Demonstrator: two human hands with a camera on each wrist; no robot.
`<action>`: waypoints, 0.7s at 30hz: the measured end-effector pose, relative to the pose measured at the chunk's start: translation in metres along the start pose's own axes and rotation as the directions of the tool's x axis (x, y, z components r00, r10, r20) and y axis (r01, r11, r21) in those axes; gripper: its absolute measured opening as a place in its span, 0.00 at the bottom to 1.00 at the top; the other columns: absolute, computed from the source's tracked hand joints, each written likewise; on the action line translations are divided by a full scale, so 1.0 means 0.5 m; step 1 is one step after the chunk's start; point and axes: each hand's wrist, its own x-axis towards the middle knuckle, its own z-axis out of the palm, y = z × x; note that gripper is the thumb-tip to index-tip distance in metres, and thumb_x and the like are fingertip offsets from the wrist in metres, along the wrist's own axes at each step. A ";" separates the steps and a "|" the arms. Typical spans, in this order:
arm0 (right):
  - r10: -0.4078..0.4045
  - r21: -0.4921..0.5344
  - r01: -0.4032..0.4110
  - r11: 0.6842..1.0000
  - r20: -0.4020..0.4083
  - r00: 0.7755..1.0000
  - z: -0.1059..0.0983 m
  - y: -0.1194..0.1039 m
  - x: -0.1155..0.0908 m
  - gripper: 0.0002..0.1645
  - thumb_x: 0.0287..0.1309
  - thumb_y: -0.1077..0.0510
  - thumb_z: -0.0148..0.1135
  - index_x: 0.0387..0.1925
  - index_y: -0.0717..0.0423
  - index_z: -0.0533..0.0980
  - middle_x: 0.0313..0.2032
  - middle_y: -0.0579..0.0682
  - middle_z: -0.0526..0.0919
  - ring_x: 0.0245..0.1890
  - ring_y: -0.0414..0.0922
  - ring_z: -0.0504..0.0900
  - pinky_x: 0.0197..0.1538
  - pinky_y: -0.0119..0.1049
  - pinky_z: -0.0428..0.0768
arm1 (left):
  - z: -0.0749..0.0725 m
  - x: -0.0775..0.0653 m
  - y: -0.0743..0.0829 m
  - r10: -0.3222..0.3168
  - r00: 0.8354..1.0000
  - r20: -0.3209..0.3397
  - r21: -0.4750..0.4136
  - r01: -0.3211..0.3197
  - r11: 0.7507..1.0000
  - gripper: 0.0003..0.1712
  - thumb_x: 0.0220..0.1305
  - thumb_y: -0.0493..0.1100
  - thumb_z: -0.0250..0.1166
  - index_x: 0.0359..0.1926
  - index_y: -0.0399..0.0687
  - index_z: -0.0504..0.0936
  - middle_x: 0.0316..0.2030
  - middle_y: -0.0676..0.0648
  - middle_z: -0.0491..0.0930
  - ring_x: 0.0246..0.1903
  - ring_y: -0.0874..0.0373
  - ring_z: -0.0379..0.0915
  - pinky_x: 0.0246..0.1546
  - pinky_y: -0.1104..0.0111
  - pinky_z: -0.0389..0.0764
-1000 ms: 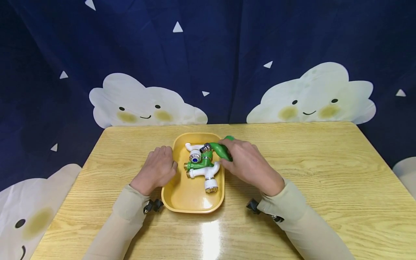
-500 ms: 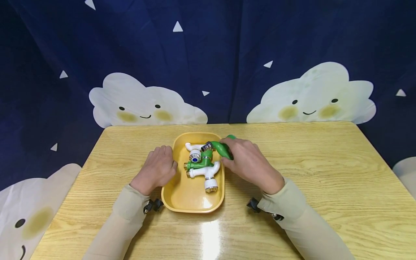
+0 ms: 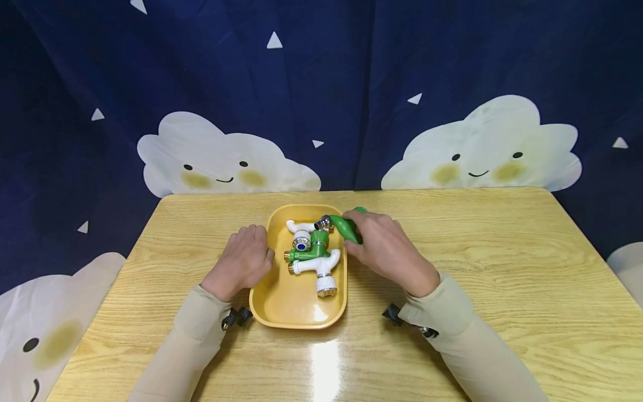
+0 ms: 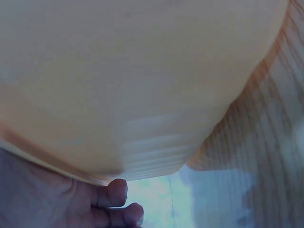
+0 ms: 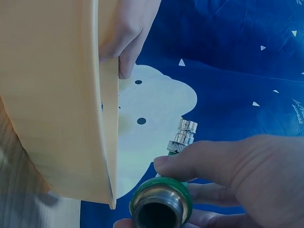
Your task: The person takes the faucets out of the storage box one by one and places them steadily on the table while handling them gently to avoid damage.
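In the head view, my left hand (image 3: 243,257) grips the left rim of a yellow plastic basin (image 3: 298,325). The left wrist view shows fingertips (image 4: 118,191) of that hand at the basin's edge. Over the opposite rim my right hand (image 3: 384,241) holds a green tap (image 3: 345,229), its ribbed chrome spout end pointing left over the basin. Seen by the right wrist camera, the green tap's threaded metal inlet (image 5: 159,211) faces the lens below my thumb. Inside the basin lie a white tap (image 3: 313,265), another green tap (image 3: 303,255) and a second white tap (image 3: 301,237), partly overlapping.
The basin stands on a light wooden table (image 3: 482,245). Behind the table hangs a dark blue curtain (image 3: 341,84) printed with clouds and triangles. Small black devices (image 3: 393,315) sit at both wrists.
My right hand has shifted the green tap slightly away from me and to the right, and its chrome end has risen a little in view. The left hand and the other taps stay put.
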 end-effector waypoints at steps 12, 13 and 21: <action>0.024 -0.009 -0.024 1.000 0.000 1.000 0.000 0.011 0.006 0.30 0.62 0.56 0.70 0.64 0.60 0.77 0.42 0.56 0.85 0.30 0.47 0.77 0.30 0.33 0.71 | -0.001 -0.001 -0.001 -0.004 1.000 0.023 0.006 0.004 1.000 0.11 0.72 0.43 0.46 0.40 0.38 0.66 0.33 0.43 0.65 0.35 0.48 0.60 0.38 0.62 0.61; 0.027 -0.012 -0.027 1.000 0.000 1.000 0.000 0.012 0.007 0.30 0.62 0.55 0.70 0.64 0.60 0.77 0.42 0.56 0.85 0.30 0.47 0.77 0.30 0.34 0.71 | -0.001 -0.001 0.000 -0.005 1.000 0.022 0.006 0.004 1.000 0.11 0.72 0.43 0.46 0.40 0.38 0.66 0.33 0.42 0.65 0.35 0.48 0.60 0.38 0.62 0.61; 0.034 0.004 -0.034 0.999 -0.009 0.999 0.000 0.019 0.010 0.29 0.62 0.55 0.69 0.63 0.61 0.77 0.40 0.56 0.85 0.30 0.47 0.77 0.30 0.34 0.71 | 0.000 0.001 0.001 -0.014 1.000 -0.001 -0.004 0.014 1.000 0.11 0.71 0.44 0.48 0.39 0.38 0.66 0.33 0.43 0.66 0.35 0.48 0.61 0.38 0.62 0.62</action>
